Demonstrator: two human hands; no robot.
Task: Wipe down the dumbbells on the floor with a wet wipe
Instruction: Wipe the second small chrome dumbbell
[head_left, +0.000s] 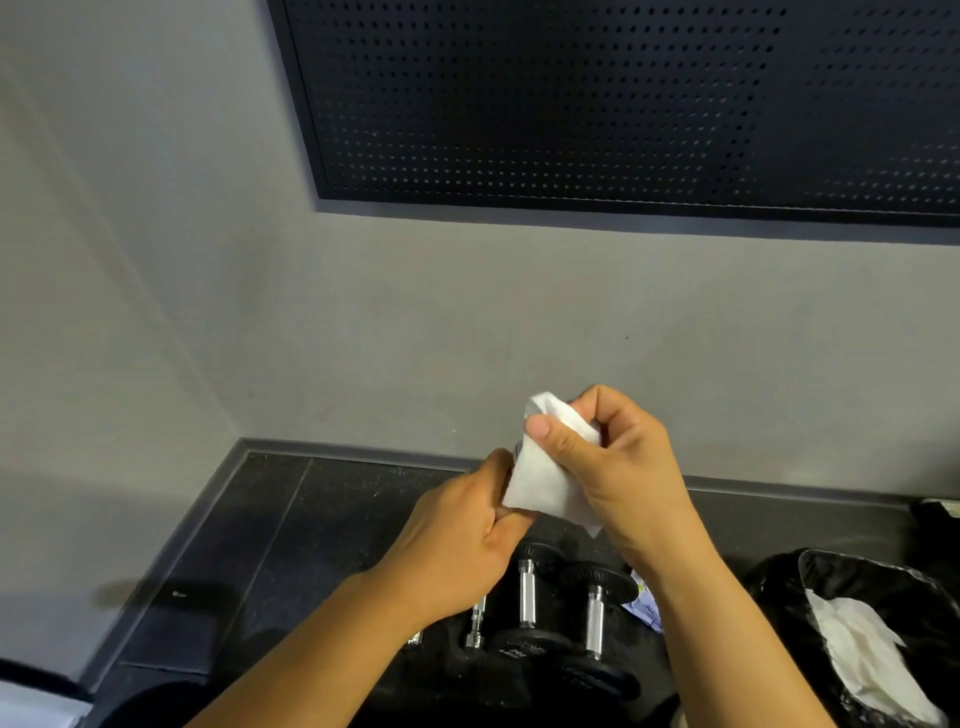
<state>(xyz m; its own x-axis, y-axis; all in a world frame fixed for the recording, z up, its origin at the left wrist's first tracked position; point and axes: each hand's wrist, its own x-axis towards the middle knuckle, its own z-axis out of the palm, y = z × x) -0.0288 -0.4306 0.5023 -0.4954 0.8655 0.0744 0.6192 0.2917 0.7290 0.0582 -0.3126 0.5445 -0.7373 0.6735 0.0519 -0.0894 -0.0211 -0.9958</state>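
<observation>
Two hands were raised w/ one wet wipe (540, 475) between them: right hand (618, 462) pinched it at top, left hand (462, 535) clamped its lower edge. Dumbbells (561, 623) lay on the floor directly below the grip, chrome handles running near-to-far; hands about equally near, I'd judge.

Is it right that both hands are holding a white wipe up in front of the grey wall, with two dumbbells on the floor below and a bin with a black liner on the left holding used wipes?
Not quite: the bin with the black liner stands on the right, not the left, as the head view shows. The rest holds: the left hand and right hand hold the white wipe before the grey wall, with dumbbells on the floor below and used wipes in the bin.
</observation>
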